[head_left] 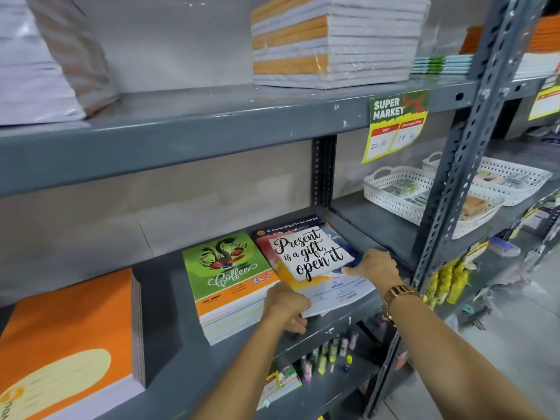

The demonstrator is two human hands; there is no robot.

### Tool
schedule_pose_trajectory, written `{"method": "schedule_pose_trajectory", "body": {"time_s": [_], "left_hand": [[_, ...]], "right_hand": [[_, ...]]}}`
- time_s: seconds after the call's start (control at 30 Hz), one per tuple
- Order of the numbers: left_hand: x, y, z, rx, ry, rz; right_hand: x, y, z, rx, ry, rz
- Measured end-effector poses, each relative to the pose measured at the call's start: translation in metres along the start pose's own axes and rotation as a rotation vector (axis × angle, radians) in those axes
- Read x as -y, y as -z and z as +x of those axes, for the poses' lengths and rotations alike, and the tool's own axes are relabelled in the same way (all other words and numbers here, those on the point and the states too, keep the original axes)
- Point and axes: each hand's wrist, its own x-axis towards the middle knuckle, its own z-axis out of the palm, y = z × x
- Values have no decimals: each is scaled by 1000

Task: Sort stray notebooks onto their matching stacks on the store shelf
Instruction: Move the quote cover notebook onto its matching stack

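Observation:
A notebook with "Present is a gift, open it" on its cover [309,256] lies on the middle grey shelf [169,286], its near edge past the shelf's front lip. My left hand [285,307] grips its near left corner, thumb on top. My right hand [374,266] holds its right edge, fingers over the cover. Touching it on the left is a stack of green "Coffee" notebooks [227,277]. Farther left stands a stack of orange notebooks [66,338].
The upper shelf holds a wrapped orange-and-white notebook stack [330,40] and thin teal books [441,64]. A yellow price tag [395,128] hangs from its edge. White baskets [403,192] sit right of the upright post [454,165]. Glue sticks and small items fill the shelf below.

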Motion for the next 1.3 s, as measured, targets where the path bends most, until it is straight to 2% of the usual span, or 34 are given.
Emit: {"method": "schedule_pose_trajectory", "body": {"time_s": [0.2,0.37,0.47,0.63,0.8,1.0,1.17,1.3], "left_hand": [[-12,5,-15,5,-146,-309],[-10,19,-33,-5,-231,-478],[-5,35,-46,-56,-294,-508],[11,81,-81,-242,-411,-608],[51,136,-130,-420,-394,-625],[132,201,-175,-661,-336,-679],[223,265,-196,-892,-229,-673],[282,309,-227,-1052,-131,-656]], "right_hand": [[9,16,-9,-249,39,202],[21,32,-34,-489,87,263],[30,40,-54,-549,138,343],[61,38,-96,-407,205,572],[108,17,-154,-266,307,600],[173,-23,-237,-66,438,648],[225,-78,-305,221,551,849],[262,-118,-356,511,601,847]]}}
